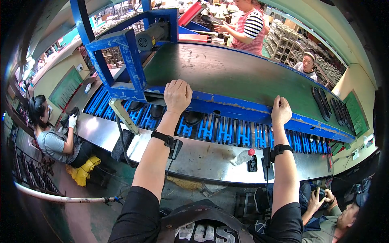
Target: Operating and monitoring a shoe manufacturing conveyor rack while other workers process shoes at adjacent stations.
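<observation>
My left hand [177, 96] is closed in a fist, knuckles up, over the near blue rim [206, 97] of a belt conveyor. Farther right, my right hand [281, 110] is also a fist, over the same rim. Nothing sticks out of either hand; whether they touch the rim is hard to tell. The dark green conveyor belt [219, 67] lies just beyond them. Beneath the rim runs a row of blue racks [225, 129], with several black shoes among them, one shoe [193, 118] being below my left wrist. Both wrists wear black straps with small devices.
A metal worktop [194, 152] nearer me carries a clear bottle [242, 157] with a red cap. Black soles [321, 103] lie on the belt's right end. A blue frame [127, 60] rises at left. Several people are around: one seated left, one lower right, others beyond the belt.
</observation>
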A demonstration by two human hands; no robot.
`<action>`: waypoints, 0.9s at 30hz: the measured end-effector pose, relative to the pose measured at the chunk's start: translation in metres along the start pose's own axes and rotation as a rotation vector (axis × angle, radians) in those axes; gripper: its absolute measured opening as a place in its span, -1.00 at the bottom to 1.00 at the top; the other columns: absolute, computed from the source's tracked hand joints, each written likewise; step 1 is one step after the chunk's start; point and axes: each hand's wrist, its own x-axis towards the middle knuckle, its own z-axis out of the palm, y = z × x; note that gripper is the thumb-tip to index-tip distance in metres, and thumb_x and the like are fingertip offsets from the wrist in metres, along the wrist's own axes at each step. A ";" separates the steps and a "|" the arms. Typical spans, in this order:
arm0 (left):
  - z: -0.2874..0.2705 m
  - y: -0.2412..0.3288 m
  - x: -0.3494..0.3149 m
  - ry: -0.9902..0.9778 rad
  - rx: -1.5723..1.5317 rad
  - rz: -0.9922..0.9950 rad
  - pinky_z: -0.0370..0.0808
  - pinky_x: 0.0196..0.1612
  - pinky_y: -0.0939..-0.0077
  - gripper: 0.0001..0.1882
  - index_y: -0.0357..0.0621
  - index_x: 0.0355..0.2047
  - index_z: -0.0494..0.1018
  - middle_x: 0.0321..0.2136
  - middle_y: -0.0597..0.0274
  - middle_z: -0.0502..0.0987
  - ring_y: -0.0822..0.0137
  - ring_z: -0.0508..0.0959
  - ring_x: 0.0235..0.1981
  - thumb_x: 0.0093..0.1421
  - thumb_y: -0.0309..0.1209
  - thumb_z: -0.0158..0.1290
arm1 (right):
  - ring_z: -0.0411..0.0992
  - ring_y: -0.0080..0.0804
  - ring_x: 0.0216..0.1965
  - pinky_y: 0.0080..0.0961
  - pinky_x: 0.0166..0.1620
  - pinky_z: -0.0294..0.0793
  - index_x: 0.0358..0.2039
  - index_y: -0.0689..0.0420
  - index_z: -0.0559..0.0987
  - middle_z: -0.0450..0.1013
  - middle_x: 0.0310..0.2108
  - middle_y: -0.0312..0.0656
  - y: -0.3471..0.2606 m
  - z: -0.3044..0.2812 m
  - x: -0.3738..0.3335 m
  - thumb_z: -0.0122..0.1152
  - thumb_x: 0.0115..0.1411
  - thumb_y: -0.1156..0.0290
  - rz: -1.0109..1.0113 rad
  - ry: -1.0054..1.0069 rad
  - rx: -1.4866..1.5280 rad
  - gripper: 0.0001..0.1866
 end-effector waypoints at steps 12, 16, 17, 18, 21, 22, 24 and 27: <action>-0.001 -0.001 -0.001 0.004 -0.008 0.000 0.35 -0.39 0.28 -0.85 -0.14 -0.60 0.43 -0.56 0.23 0.42 0.17 0.45 -0.46 0.09 -0.48 0.11 | 0.45 -0.05 -0.52 -0.21 -0.46 0.40 -0.61 0.15 0.46 0.44 -0.55 -0.13 -0.003 -0.002 -0.001 0.16 0.27 0.25 -0.008 0.013 0.009 -0.65; 0.000 -0.001 -0.002 0.013 -0.007 0.002 0.35 -0.39 0.28 -0.85 -0.14 -0.60 0.43 -0.56 0.23 0.42 0.17 0.45 -0.47 0.09 -0.48 0.11 | 0.44 -0.05 -0.52 -0.21 -0.46 0.39 -0.61 0.15 0.45 0.44 -0.56 -0.13 0.000 0.000 -0.002 0.15 0.28 0.25 -0.009 0.005 -0.008 -0.64; 0.000 0.000 -0.002 0.005 -0.008 -0.002 0.35 -0.39 0.28 -0.85 -0.14 -0.60 0.43 -0.56 0.23 0.42 0.17 0.45 -0.47 0.09 -0.48 0.11 | 0.44 -0.05 -0.52 -0.21 -0.46 0.40 -0.61 0.15 0.45 0.44 -0.55 -0.13 0.001 0.000 -0.001 0.14 0.28 0.24 -0.011 0.010 -0.009 -0.64; 0.000 0.001 -0.001 -0.013 -0.008 -0.004 0.36 -0.38 0.27 -0.87 -0.15 -0.58 0.44 -0.55 0.22 0.44 0.16 0.46 -0.46 0.10 -0.48 0.11 | 0.44 -0.05 -0.52 -0.21 -0.45 0.40 -0.61 0.15 0.45 0.44 -0.55 -0.13 0.002 0.001 -0.001 0.14 0.29 0.23 -0.014 0.013 -0.010 -0.63; -0.002 -0.002 -0.002 -0.036 0.006 -0.009 0.37 -0.36 0.27 -0.88 -0.15 -0.55 0.46 -0.54 0.21 0.46 0.14 0.47 -0.45 0.12 -0.47 0.10 | 0.44 -0.06 -0.52 -0.22 -0.45 0.40 -0.61 0.15 0.46 0.45 -0.54 -0.14 0.000 0.000 0.001 0.12 0.30 0.21 0.025 -0.046 -0.018 -0.63; 0.000 -0.002 -0.001 -0.029 0.008 -0.006 0.37 -0.36 0.28 -0.88 -0.15 -0.55 0.46 -0.54 0.22 0.46 0.15 0.47 -0.45 0.12 -0.47 0.10 | 0.44 -0.06 -0.52 -0.22 -0.45 0.40 -0.61 0.15 0.46 0.45 -0.54 -0.15 0.002 0.001 0.002 0.12 0.30 0.21 0.037 -0.063 -0.030 -0.63; 0.000 -0.002 -0.002 -0.030 0.010 -0.003 0.37 -0.36 0.28 -0.88 -0.16 -0.55 0.46 -0.54 0.22 0.46 0.15 0.48 -0.45 0.12 -0.47 0.11 | 0.44 -0.07 -0.52 -0.23 -0.45 0.40 -0.61 0.14 0.46 0.45 -0.54 -0.16 0.004 0.003 0.000 0.11 0.30 0.21 0.018 -0.040 -0.015 -0.63; 0.000 -0.003 -0.002 -0.032 0.010 -0.001 0.37 -0.36 0.28 -0.87 -0.16 -0.55 0.47 -0.54 0.22 0.47 0.16 0.48 -0.45 0.12 -0.47 0.11 | 0.44 -0.09 -0.52 -0.22 -0.45 0.41 -0.61 0.13 0.46 0.46 -0.54 -0.17 0.006 0.006 0.000 0.12 0.29 0.20 0.024 -0.025 -0.011 -0.63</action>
